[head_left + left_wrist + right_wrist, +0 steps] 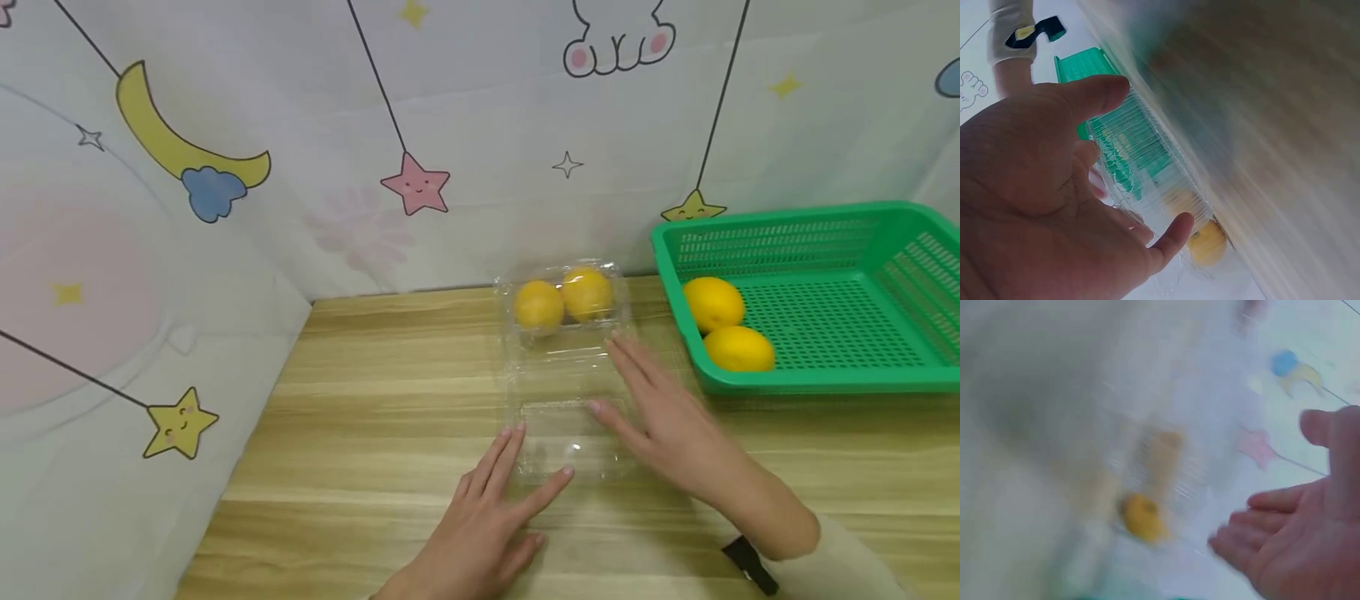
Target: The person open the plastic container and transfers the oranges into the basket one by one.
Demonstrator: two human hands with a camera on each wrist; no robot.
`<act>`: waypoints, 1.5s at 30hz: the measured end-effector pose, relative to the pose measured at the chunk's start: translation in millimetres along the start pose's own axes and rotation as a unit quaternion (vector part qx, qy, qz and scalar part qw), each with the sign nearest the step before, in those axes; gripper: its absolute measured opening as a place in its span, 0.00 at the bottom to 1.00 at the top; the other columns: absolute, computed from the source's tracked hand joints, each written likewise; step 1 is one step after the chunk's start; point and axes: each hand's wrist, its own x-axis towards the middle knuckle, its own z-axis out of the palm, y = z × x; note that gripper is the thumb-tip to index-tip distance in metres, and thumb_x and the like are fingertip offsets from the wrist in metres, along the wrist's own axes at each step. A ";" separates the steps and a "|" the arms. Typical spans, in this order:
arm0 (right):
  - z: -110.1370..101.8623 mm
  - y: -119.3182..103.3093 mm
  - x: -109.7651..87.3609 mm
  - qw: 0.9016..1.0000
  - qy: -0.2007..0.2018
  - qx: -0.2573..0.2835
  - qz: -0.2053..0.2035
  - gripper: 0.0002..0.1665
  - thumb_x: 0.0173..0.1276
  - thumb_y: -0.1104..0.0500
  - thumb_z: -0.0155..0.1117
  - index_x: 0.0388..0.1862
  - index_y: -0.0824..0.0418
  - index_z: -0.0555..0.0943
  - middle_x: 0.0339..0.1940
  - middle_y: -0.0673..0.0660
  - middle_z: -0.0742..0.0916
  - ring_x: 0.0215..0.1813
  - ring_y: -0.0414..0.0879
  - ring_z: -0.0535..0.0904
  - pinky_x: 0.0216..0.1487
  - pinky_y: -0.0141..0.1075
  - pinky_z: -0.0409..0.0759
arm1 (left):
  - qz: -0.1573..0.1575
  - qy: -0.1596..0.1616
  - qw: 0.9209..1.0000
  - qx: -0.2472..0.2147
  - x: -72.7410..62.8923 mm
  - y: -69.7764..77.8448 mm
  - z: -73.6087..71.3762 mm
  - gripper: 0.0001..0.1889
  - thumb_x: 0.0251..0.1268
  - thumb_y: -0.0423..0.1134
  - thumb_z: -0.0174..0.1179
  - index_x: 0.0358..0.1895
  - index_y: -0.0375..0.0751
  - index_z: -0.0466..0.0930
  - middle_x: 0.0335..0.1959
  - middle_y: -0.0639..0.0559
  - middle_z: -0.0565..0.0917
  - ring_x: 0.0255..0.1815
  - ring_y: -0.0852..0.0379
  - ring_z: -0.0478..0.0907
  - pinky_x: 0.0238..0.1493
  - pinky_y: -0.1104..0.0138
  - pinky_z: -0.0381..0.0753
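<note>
A clear plastic clamshell box [573, 442] lies unfolded on the wooden table, its lid half towards me. Two yellow lemons [538, 307] sit side by side in its far half. My left hand [487, 521] is at the near left corner of the lid half, fingers extended, with the index fingertip over the near edge. On the other side, my right hand [675, 429] reaches along the right edge, fingers straight and thumb spread towards the lid. The left wrist view shows the clear plastic [1141, 150] beyond my spread fingers. The right wrist view is blurred.
A green plastic basket [832, 382] stands to the right of the box, with two more lemons [714, 304] at its left end. Behind the wooden table [375, 375] hangs a patterned cloth [480, 108]. A black strap [750, 565] is at my right sleeve.
</note>
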 end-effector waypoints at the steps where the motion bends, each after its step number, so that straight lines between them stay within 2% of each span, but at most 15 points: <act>1: 7.5 0.0 -1.7 1.000 -0.014 -0.014 0.009 0.50 0.82 0.38 0.57 0.86 0.67 0.55 0.88 0.68 0.57 0.85 0.69 0.54 0.77 0.69 0.60 | 0.001 0.000 1.000 0.000 0.0 0.0 0.1 0.45 0.72 0.49 0.70 0.86 0.73 0.53 0.89 0.36 0.41 0.89 0.40 0.43 0.62 0.41 0.78; 4: 24.6 5.6 -5.2 0.998 -0.037 -0.051 0.022 0.53 0.82 0.35 0.55 0.85 0.72 0.54 0.88 0.71 0.54 0.87 0.69 0.49 0.79 0.68 0.57 | 0.002 0.000 1.000 -0.003 0.9 0.1 0.1 0.46 0.72 0.48 0.70 0.86 0.73 0.52 0.88 0.35 0.40 0.89 0.40 0.42 0.62 0.40 0.79; 8: 32.8 9.4 -6.9 0.996 -0.048 -0.066 0.031 0.54 0.83 0.33 0.50 0.86 0.72 0.52 0.88 0.70 0.51 0.88 0.68 0.46 0.80 0.67 0.55 | 0.003 -0.004 1.000 -0.005 2.3 0.2 -0.9 0.45 0.72 0.48 0.69 0.86 0.73 0.52 0.89 0.35 0.39 0.89 0.40 0.41 0.62 0.39 0.79; 13: 34.7 7.0 -3.8 0.995 -0.064 -0.071 0.034 0.54 0.84 0.33 0.46 0.86 0.72 0.49 0.89 0.69 0.49 0.88 0.67 0.43 0.81 0.67 0.53 | -0.003 -0.014 1.000 -0.019 2.5 -0.8 -4.0 0.44 0.73 0.48 0.69 0.85 0.74 0.53 0.89 0.35 0.38 0.89 0.39 0.41 0.64 0.35 0.77; 20: 36.4 0.1 7.4 0.993 -0.082 -0.080 0.028 0.52 0.85 0.35 0.45 0.86 0.73 0.48 0.88 0.69 0.46 0.88 0.67 0.41 0.81 0.68 0.50 | -0.006 -0.004 1.000 -0.005 2.0 -7.3 -7.8 0.45 0.71 0.48 0.70 0.85 0.73 0.55 0.89 0.36 0.38 0.88 0.37 0.44 0.62 0.37 0.79; 26: 37.2 -6.3 16.2 0.991 -0.098 -0.087 0.038 0.52 0.85 0.34 0.44 0.86 0.72 0.47 0.89 0.69 0.45 0.88 0.67 0.40 0.81 0.68 0.48 | -0.018 -0.008 1.000 -0.015 1.0 -12.9 -9.4 0.43 0.73 0.47 0.69 0.84 0.74 0.56 0.89 0.37 0.38 0.88 0.36 0.43 0.61 0.33 0.78; 33: 41.4 -10.9 25.6 0.990 -0.102 -0.088 0.039 0.51 0.86 0.37 0.46 0.87 0.71 0.45 0.89 0.69 0.45 0.89 0.66 0.39 0.82 0.66 0.47 | -0.030 -0.003 0.999 -0.017 1.5 -20.1 -12.0 0.41 0.73 0.48 0.68 0.84 0.73 0.59 0.89 0.38 0.40 0.88 0.36 0.45 0.61 0.31 0.77; 38: 44.7 -15.5 29.9 0.989 -0.109 -0.090 0.043 0.50 0.86 0.39 0.47 0.87 0.72 0.45 0.89 0.68 0.44 0.89 0.65 0.39 0.83 0.65 0.45 | -0.028 0.007 1.000 -0.005 -0.7 -25.9 -13.9 0.40 0.73 0.47 0.69 0.83 0.74 0.60 0.89 0.38 0.42 0.87 0.37 0.47 0.63 0.35 0.78; 45: 59.8 -18.6 37.3 0.990 -0.097 -0.088 0.044 0.50 0.84 0.40 0.48 0.86 0.73 0.48 0.89 0.69 0.46 0.89 0.64 0.38 0.84 0.63 0.37 | -0.033 0.030 0.999 -0.014 -6.6 -35.8 -15.7 0.40 0.71 0.44 0.70 0.82 0.73 0.64 0.89 0.39 0.44 0.87 0.35 0.49 0.60 0.31 0.77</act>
